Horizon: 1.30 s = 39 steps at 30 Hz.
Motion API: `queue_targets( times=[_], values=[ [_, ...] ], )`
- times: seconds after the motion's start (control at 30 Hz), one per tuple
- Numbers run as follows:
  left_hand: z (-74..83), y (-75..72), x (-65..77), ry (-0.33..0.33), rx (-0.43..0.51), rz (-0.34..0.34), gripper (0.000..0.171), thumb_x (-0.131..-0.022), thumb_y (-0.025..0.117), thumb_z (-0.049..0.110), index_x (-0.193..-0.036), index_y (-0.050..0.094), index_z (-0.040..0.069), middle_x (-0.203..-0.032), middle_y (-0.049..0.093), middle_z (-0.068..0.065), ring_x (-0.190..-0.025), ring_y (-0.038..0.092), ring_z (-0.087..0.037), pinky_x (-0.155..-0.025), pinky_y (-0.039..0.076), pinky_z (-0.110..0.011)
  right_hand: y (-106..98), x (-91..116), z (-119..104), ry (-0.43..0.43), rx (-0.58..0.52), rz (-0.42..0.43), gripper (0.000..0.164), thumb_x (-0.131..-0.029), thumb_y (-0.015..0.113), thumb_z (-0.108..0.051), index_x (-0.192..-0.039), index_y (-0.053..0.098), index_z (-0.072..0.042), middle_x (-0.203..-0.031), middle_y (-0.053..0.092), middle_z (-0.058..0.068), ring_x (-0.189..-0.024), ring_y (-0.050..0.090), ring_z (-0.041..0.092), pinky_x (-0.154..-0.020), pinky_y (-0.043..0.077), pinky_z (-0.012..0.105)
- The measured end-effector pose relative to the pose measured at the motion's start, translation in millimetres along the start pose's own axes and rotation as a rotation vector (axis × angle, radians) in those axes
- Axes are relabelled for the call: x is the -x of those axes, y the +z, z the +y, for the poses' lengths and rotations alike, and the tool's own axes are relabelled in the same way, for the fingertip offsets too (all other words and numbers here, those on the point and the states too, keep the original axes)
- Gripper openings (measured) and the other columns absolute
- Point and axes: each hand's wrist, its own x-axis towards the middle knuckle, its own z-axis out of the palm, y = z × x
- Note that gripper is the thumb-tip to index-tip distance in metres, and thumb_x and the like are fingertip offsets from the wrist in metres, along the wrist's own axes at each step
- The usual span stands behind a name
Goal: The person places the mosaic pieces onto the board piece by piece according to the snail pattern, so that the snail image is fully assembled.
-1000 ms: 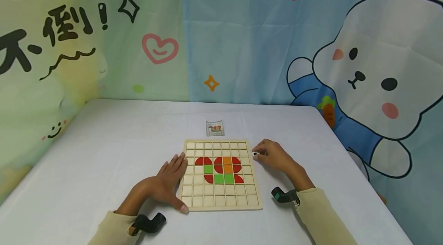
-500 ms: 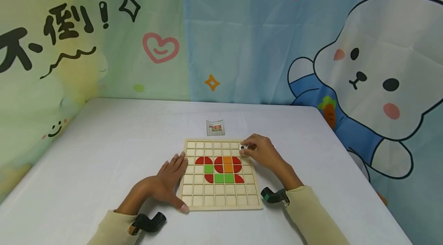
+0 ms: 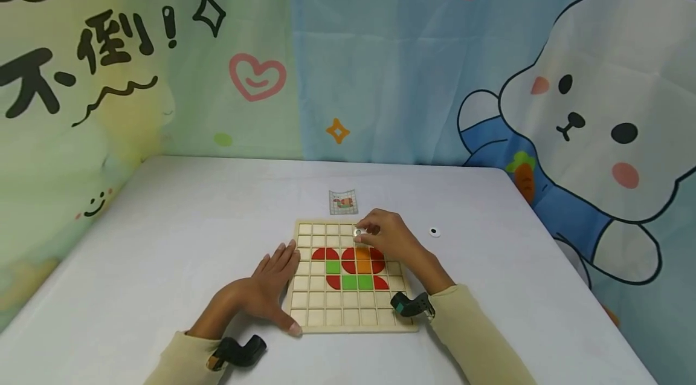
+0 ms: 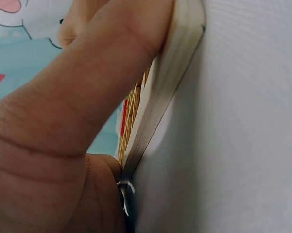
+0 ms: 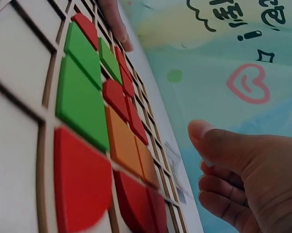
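Note:
A wooden grid board [image 3: 318,315] lies on the table with red, green and orange tiles set in its middle cells. My left hand [image 3: 261,291] is spread along the board's left side, its thumb at the near left corner; the left wrist view shows that thumb against the board's edge [image 4: 153,107]. Over the upper rows, my right hand [image 3: 388,237] pinches a small white tile with a black dot [image 3: 357,232] between thumb and fingertips. In the right wrist view the right hand [image 5: 243,170] mostly hides that tile, beyond the green tiles [image 5: 80,104].
A second white tile with a black dot [image 3: 434,232] lies on the white tablecloth [image 3: 516,264], right of the board. A small pattern card [image 3: 343,202] lies behind the board. A printed curtain [image 3: 375,71] hangs behind the table.
From beside the board's right edge, my right hand has moved left over its upper rows with the white tile. The second white tile has come into view. My left hand stays put.

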Motion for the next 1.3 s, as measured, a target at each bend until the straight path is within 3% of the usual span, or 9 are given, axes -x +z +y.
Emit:
queue_targets(
  times=[0.2, 0.53, 0.8, 0.93, 1.03, 1.17, 1.3],
  values=[
    [1.9, -1.7, 0.6, -0.001, -0.015, 0.000, 0.137, -0.063, 0.083, 0.060, -0.153, 0.004, -0.007, -0.159, -0.007, -0.023, -0.145, -0.008, -0.040, -0.113, 0.001, -0.057, 10, -8, -8, 0.015, -0.038, -0.064, 0.024, -0.086, 0.076, -0.019, -0.106, 0.074, -0.004, -0.094, 0.064, -0.001, -0.078, 0.056, 0.012, -0.070, 0.050, 0.028],
    [1.0, -8.5, 3.1, -0.019, -0.016, 0.000, 0.137, -0.063, 0.083, 0.061, -0.153, 0.005, -0.007, -0.159, -0.007, -0.023, -0.145, -0.009, -0.040, -0.113, 0.001, -0.058, 26, -33, -23, 0.085, -0.013, -0.185, 0.018, -0.087, 0.076, -0.023, -0.101, 0.075, -0.011, -0.093, 0.062, -0.004, -0.082, 0.056, 0.011, -0.073, 0.048, 0.029],
    [2.0, -6.9, 1.5, 0.004, -0.005, 0.001, 0.137, -0.063, 0.083, 0.061, -0.152, 0.004, -0.007, -0.159, -0.008, -0.024, -0.145, -0.009, -0.040, -0.112, 0.001, -0.058, 27, -36, -28, 0.145, 0.014, -0.236, 0.020, -0.090, 0.073, -0.021, -0.107, 0.074, -0.010, -0.097, 0.060, -0.003, -0.089, 0.059, 0.014, -0.080, 0.050, 0.031],
    [2.4, -5.5, 0.2, -0.008, -0.008, 0.001, 0.137, -0.063, 0.083, 0.061, -0.153, 0.005, -0.007, -0.159, -0.007, -0.023, -0.145, -0.009, -0.040, -0.112, 0.001, -0.058, 23, -32, -24, 0.161, 0.023, -0.226, 0.020, -0.092, 0.070, -0.017, -0.110, 0.074, -0.009, -0.099, 0.062, -0.001, -0.091, 0.060, 0.016, -0.082, 0.050, 0.032],
    [1.8, -4.0, 0.3, -0.022, -0.017, -0.006, 0.138, -0.062, 0.082, 0.063, -0.153, 0.005, -0.006, -0.160, -0.007, -0.023, -0.145, -0.009, -0.039, -0.113, 0.002, -0.058, 16, -26, -20, 0.125, 0.023, -0.201, 0.022, -0.093, 0.068, -0.014, -0.113, 0.072, -0.005, -0.100, 0.064, 0.001, -0.090, 0.060, 0.017, -0.078, 0.051, 0.031],
    [0.9, -1.6, 0.9, -0.007, -0.004, -0.009, 0.138, -0.062, 0.082, 0.063, -0.152, 0.005, -0.007, -0.159, -0.007, -0.024, -0.145, -0.009, -0.040, -0.112, 0.001, -0.059, 5, -15, -13, 0.081, 0.011, -0.155, 0.023, -0.093, 0.067, -0.010, -0.114, 0.071, -0.002, -0.099, 0.065, 0.004, -0.086, 0.060, 0.018, -0.073, 0.052, 0.029],
    [1.1, 0.1, 0.6, 0.000, 0.002, -0.006, 0.138, -0.062, 0.082, 0.063, -0.152, 0.005, -0.007, -0.159, -0.007, -0.024, -0.145, -0.009, -0.041, -0.112, 0.000, -0.059, -7, -5, -3, 0.093, 0.023, -0.112, 0.021, -0.093, 0.068, -0.009, -0.112, 0.072, -0.002, -0.099, 0.066, 0.004, -0.085, 0.060, 0.016, -0.071, 0.051, 0.028]
  ],
)
